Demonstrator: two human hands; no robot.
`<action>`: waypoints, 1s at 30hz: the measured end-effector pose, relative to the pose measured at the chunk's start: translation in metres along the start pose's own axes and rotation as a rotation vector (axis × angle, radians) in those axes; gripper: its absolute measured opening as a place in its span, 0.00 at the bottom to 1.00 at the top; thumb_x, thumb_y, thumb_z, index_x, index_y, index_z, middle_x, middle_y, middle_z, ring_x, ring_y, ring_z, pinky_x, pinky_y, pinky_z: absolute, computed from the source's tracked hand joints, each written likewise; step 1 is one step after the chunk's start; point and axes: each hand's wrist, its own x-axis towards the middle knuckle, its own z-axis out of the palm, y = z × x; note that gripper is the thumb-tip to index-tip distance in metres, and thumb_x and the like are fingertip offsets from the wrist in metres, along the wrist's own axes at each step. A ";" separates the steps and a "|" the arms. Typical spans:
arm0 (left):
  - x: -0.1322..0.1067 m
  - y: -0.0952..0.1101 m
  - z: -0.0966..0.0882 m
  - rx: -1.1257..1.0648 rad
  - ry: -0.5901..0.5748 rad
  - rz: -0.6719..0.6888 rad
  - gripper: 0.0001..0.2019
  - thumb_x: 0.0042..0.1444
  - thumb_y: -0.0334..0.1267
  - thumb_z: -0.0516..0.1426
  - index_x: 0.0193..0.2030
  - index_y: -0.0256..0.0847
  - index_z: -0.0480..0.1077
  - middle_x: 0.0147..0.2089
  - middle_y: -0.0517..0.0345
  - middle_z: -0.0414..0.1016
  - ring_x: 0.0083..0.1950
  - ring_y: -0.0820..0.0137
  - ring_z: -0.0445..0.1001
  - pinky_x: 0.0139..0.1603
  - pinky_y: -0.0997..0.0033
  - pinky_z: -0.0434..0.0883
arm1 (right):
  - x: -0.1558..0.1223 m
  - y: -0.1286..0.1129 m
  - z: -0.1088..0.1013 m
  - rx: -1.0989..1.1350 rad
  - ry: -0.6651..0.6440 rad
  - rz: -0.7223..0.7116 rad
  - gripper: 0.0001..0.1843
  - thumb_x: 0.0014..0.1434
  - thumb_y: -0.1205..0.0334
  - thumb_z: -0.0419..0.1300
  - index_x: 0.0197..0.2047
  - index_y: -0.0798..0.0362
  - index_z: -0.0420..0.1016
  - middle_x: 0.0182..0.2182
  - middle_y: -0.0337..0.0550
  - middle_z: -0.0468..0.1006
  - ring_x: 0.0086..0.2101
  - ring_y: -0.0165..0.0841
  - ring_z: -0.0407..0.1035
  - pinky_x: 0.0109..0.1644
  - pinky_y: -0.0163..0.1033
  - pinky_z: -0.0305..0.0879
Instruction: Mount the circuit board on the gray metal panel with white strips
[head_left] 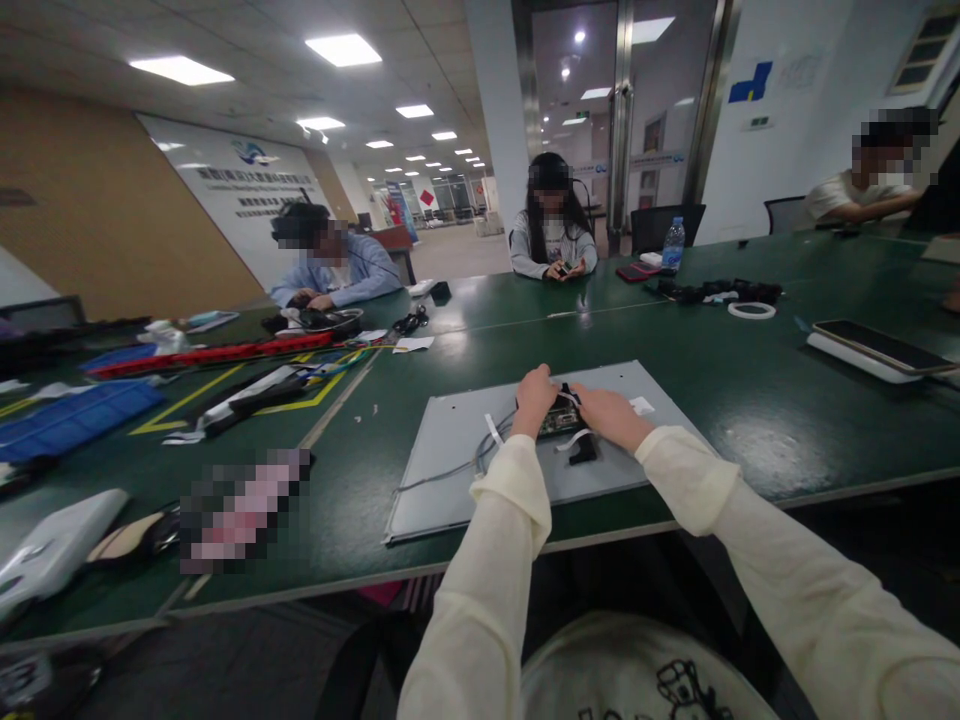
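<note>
A flat grey panel lies on the table in front of me, with a small green circuit board on its middle. My left hand is closed at the board's left and far edge, its fingertips partly hidden. From the right, my right hand reaches in with fingers closed at a white ribbon cable along the far side. Another white strip curls off the near side, beside a black bracket-like piece. Thin grey cables run left across the panel.
Left on the green table are a blue tray, a red strip and a white device. To the right lie a phone, a tape roll and a water bottle. Several people sit around the table.
</note>
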 end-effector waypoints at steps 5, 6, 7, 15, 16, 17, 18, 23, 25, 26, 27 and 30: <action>-0.002 0.002 -0.002 0.008 -0.007 -0.004 0.17 0.55 0.33 0.56 0.53 0.36 0.68 0.49 0.43 0.76 0.51 0.63 0.74 0.48 0.70 0.67 | -0.002 -0.003 -0.004 -0.071 -0.010 0.021 0.20 0.68 0.64 0.44 0.61 0.54 0.58 0.40 0.53 0.78 0.41 0.43 0.74 0.44 0.43 0.66; -0.003 0.002 -0.002 0.009 -0.010 -0.005 0.17 0.55 0.33 0.56 0.52 0.36 0.68 0.48 0.43 0.76 0.51 0.63 0.74 0.48 0.70 0.67 | -0.002 -0.003 -0.005 -0.085 -0.010 0.028 0.21 0.67 0.64 0.45 0.62 0.54 0.58 0.39 0.53 0.79 0.41 0.43 0.74 0.43 0.43 0.66; -0.003 0.003 -0.003 0.010 -0.012 -0.007 0.17 0.56 0.33 0.56 0.52 0.36 0.68 0.48 0.43 0.76 0.51 0.63 0.74 0.48 0.70 0.67 | -0.003 -0.003 -0.006 -0.097 -0.012 0.033 0.22 0.67 0.65 0.46 0.63 0.54 0.57 0.38 0.52 0.79 0.41 0.44 0.74 0.43 0.43 0.66; -0.006 0.005 -0.004 0.047 -0.006 0.002 0.14 0.57 0.32 0.54 0.50 0.36 0.70 0.49 0.44 0.76 0.54 0.63 0.73 0.51 0.70 0.67 | -0.008 0.000 -0.015 -0.125 -0.038 0.009 0.30 0.63 0.62 0.54 0.66 0.55 0.53 0.40 0.53 0.78 0.42 0.44 0.74 0.43 0.41 0.65; -0.006 0.005 -0.004 0.052 -0.003 0.005 0.14 0.58 0.31 0.54 0.50 0.36 0.70 0.49 0.43 0.76 0.54 0.63 0.73 0.51 0.70 0.67 | -0.008 0.000 -0.016 -0.128 -0.036 0.003 0.30 0.63 0.62 0.54 0.66 0.55 0.52 0.41 0.54 0.78 0.42 0.44 0.74 0.43 0.41 0.65; -0.006 0.005 -0.004 0.055 -0.001 0.008 0.14 0.58 0.31 0.53 0.50 0.36 0.70 0.50 0.43 0.76 0.54 0.63 0.73 0.51 0.70 0.67 | -0.009 0.000 -0.017 -0.129 -0.037 -0.002 0.31 0.62 0.62 0.55 0.67 0.55 0.52 0.41 0.54 0.78 0.42 0.44 0.74 0.42 0.41 0.65; -0.006 0.004 -0.004 0.056 0.000 0.010 0.14 0.58 0.30 0.53 0.50 0.36 0.70 0.50 0.43 0.76 0.54 0.63 0.73 0.52 0.70 0.67 | -0.010 0.000 -0.018 -0.130 -0.040 -0.006 0.31 0.62 0.62 0.55 0.67 0.56 0.52 0.41 0.54 0.78 0.42 0.44 0.74 0.42 0.41 0.65; -0.005 0.003 -0.005 0.059 -0.004 0.022 0.14 0.58 0.29 0.52 0.50 0.35 0.71 0.49 0.43 0.76 0.55 0.63 0.73 0.53 0.70 0.67 | -0.010 0.007 -0.020 -0.095 -0.066 -0.030 0.33 0.61 0.61 0.55 0.68 0.55 0.51 0.43 0.55 0.78 0.43 0.46 0.73 0.40 0.41 0.64; -0.006 0.003 -0.005 0.064 -0.005 0.022 0.14 0.59 0.28 0.52 0.49 0.35 0.72 0.49 0.42 0.76 0.54 0.63 0.73 0.53 0.70 0.67 | -0.008 0.012 -0.018 -0.052 -0.083 -0.022 0.36 0.60 0.60 0.56 0.68 0.54 0.51 0.43 0.55 0.78 0.42 0.46 0.73 0.39 0.41 0.63; -0.007 0.002 -0.006 0.066 -0.003 0.024 0.13 0.59 0.28 0.52 0.49 0.35 0.72 0.49 0.42 0.76 0.54 0.63 0.73 0.52 0.70 0.67 | -0.006 0.015 -0.017 -0.023 -0.092 -0.012 0.37 0.59 0.59 0.56 0.69 0.54 0.51 0.43 0.54 0.78 0.42 0.45 0.73 0.39 0.40 0.63; -0.008 0.002 -0.007 0.067 0.001 0.031 0.14 0.59 0.28 0.51 0.49 0.35 0.72 0.50 0.43 0.76 0.54 0.63 0.73 0.53 0.70 0.67 | -0.005 0.018 -0.016 0.008 -0.098 0.002 0.37 0.58 0.59 0.57 0.69 0.53 0.50 0.43 0.54 0.78 0.41 0.45 0.73 0.38 0.39 0.63; -0.013 0.000 -0.010 0.067 0.023 0.064 0.15 0.59 0.27 0.50 0.50 0.37 0.72 0.49 0.44 0.76 0.54 0.65 0.73 0.54 0.71 0.66 | -0.001 0.025 -0.014 0.099 -0.069 0.047 0.37 0.58 0.60 0.56 0.69 0.52 0.51 0.43 0.53 0.78 0.41 0.43 0.73 0.37 0.38 0.61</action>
